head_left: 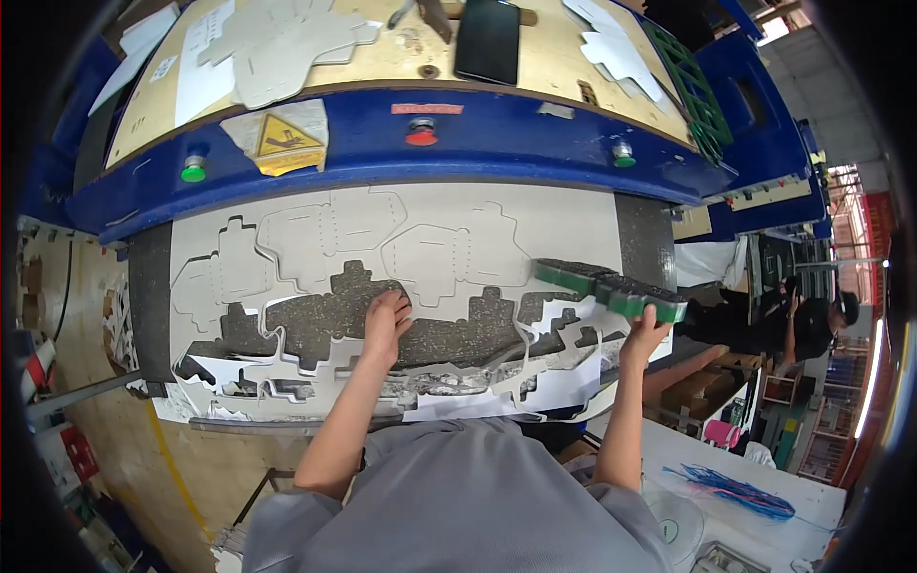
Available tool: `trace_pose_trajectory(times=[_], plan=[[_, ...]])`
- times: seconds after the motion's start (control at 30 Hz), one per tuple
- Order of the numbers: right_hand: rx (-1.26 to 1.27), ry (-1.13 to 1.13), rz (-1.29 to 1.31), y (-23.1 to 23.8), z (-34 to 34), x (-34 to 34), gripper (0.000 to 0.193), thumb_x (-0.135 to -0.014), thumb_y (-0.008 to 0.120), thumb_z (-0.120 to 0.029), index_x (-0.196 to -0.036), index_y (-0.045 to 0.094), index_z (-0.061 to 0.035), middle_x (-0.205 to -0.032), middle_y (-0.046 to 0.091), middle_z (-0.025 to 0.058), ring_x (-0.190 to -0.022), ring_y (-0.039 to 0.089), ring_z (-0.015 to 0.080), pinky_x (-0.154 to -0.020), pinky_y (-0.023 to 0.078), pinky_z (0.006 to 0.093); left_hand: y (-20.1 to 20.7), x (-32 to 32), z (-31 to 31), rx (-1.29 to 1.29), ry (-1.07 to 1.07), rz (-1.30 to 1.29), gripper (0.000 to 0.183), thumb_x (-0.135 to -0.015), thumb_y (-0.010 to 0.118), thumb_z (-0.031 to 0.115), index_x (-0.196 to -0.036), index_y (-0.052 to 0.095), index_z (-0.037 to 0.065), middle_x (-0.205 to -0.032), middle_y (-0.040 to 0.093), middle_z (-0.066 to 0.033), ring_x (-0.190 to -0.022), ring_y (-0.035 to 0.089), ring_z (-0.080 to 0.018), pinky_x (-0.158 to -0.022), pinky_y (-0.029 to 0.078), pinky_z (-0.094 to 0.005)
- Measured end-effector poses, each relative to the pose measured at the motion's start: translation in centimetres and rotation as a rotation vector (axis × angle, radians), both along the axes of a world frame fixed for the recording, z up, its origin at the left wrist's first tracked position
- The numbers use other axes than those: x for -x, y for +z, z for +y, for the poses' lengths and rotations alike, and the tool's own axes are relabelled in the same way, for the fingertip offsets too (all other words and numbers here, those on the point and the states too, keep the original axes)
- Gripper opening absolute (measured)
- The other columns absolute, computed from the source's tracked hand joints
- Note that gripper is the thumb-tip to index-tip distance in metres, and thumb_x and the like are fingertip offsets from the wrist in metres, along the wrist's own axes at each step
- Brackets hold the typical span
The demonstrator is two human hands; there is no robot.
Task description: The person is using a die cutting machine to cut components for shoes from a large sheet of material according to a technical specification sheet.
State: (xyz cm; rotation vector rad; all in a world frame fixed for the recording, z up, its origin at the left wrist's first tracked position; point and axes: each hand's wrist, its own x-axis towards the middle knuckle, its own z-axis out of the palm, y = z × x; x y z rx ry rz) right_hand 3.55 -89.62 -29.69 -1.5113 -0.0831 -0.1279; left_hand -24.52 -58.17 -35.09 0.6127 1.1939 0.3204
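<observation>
My right hand (648, 334) grips a long, stepped block that looks like a cutting die (611, 291), dark on top with green sides, raised over the right part of a pale card sheet (573, 215). Outlines of flat box shapes are cut into this sheet. My left hand (386, 320) is closed, fingers curled, at the edge of a dark speckled bed (439, 339) showing through large openings in the card. What its fingers hold, if anything, is hidden. Torn, notched card scraps (315, 363) lie along the near side.
A blue machine beam (353, 143) with a red button (421, 132) and green buttons crosses beyond the sheet. On the wooden top lie cut card pieces (277, 48) and a black phone (487, 40). At right, another person (812, 320) stands beyond a white table (812, 492).
</observation>
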Motion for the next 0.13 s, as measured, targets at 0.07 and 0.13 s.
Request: trace_pose_trajectory(times=[0.07,0.13], plan=[[-0.159,-0.037,0.007,0.4,1.3,-1.0,0.050,-0.084,0.071,-0.028,-0.122,0.043,-0.0134,-0.095,0.051,-0.0011,-0.069,0.045,0.0076,-0.060,0.041,0.0237,-1.4,0.1,1.2,0.066,0.026,-0.007,0.055,-0.090,0.058,0.034,-0.133,0.041,0.004,-0.111,0.058,-0.0118,-0.100,0.059,-0.0230,-0.085,0.046,-0.0354],[-0.169,-0.123,0.116,1.4,1.1,-1.6,0.052,-0.084,0.071,-0.030,-0.123,0.041,-0.0121,-0.094,0.051,0.0003,-0.072,0.049,0.0106,-0.066,0.045,0.0282,-2.3,0.5,2.7,0.126,-0.025,0.035,0.069,-0.087,0.060,0.043,-0.140,0.037,0.005,-0.125,0.054,-0.0142,-0.108,0.056,-0.0251,-0.098,0.039,-0.0416]])
